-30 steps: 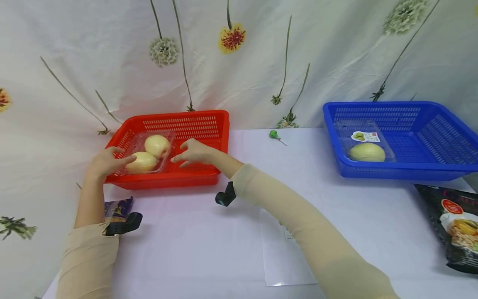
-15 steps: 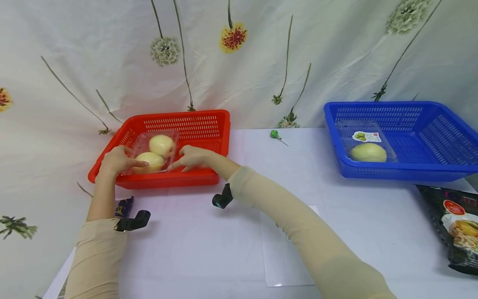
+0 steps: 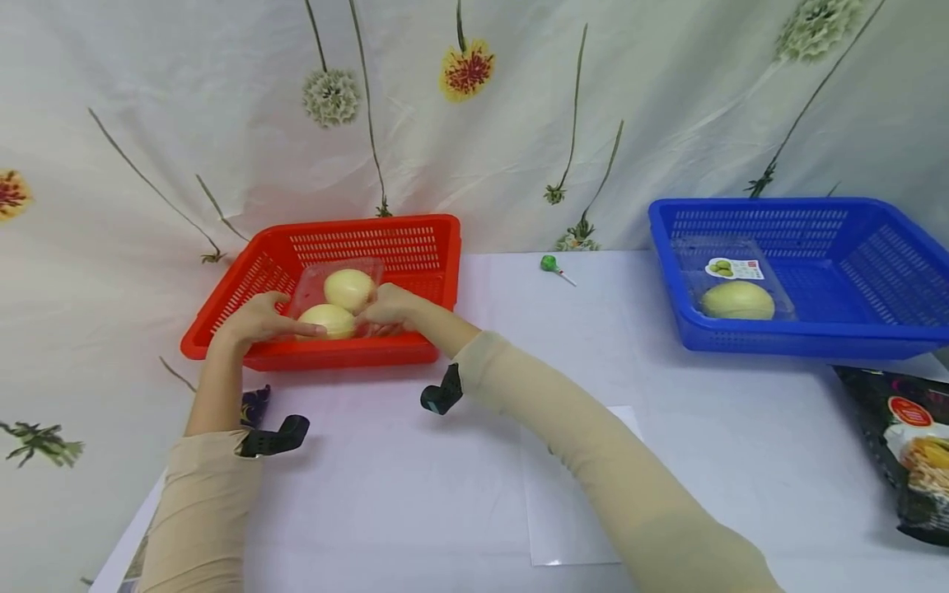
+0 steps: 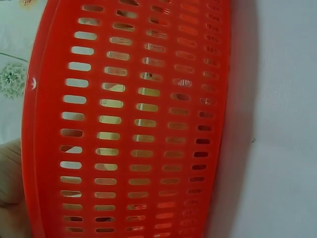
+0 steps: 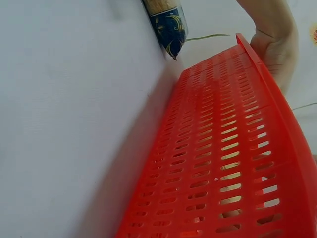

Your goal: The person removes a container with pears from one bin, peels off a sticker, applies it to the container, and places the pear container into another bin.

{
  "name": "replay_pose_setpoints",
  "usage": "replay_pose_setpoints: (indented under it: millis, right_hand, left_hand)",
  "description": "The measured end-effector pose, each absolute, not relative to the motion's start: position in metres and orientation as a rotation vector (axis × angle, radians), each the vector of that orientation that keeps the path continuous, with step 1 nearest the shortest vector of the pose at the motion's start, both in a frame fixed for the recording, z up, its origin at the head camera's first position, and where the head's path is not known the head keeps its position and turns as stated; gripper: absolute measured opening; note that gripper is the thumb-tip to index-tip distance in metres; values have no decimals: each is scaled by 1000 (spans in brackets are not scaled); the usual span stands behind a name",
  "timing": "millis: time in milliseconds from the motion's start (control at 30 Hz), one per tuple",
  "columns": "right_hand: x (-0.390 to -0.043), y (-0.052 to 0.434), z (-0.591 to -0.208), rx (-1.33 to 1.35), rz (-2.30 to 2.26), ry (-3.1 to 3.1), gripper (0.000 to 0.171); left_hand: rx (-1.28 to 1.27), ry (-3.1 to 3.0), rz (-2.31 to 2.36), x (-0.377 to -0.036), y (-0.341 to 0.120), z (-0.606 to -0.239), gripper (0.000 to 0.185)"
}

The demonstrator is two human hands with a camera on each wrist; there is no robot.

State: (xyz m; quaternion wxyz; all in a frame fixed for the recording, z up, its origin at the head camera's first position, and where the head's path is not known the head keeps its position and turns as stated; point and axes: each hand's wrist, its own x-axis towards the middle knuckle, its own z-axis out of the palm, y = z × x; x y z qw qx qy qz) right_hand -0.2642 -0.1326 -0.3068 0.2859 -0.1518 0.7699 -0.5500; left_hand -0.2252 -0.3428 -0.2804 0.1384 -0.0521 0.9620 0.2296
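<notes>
In the head view, a clear plastic box with two pale yellow melons, one at the back and one in front, lies in the red basket. My left hand holds the box's left side, its thumb stretched along the front melon. On the opposite side, my right hand grips the box's right edge, fingertips partly hidden. Both wrist views mostly show the basket's slotted front wall. Part of my left hand shows above the basket rim in the right wrist view.
A blue basket at the right contains another clear box with a label and a melon. A green lollipop, a black food bag, a dark blue packet and a transparent sheet lie on the table.
My left hand has moved right onto the box, and the box has slid right inside the red basket. My right hand has come into contact with its right edge.
</notes>
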Motion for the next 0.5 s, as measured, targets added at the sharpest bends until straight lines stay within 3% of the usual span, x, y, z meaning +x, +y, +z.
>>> replay_pose_setpoints:
  millis: [133, 267, 367, 433, 500]
  right_hand:
    - [-261, -134, -306, -388, -1468, 2110, 14]
    - [-260, -134, -305, -303, -1503, 2143, 15]
    - [-261, -132, -303, -235, -1528, 2151, 26]
    - [-263, -129, -301, -198, -1551, 2145, 27]
    - [-265, -124, -297, -181, -1602, 2094, 26]
  left_hand:
    - [-164, 2830, 652, -223, -344, -281, 104]
    - [-157, 2867, 688, -222, -345, -282, 84]
    - [-158, 2861, 732, -221, -345, -282, 86]
    - [-161, 2854, 776, -221, -343, -282, 96]
    - [-146, 2865, 844, -220, -340, -281, 94]
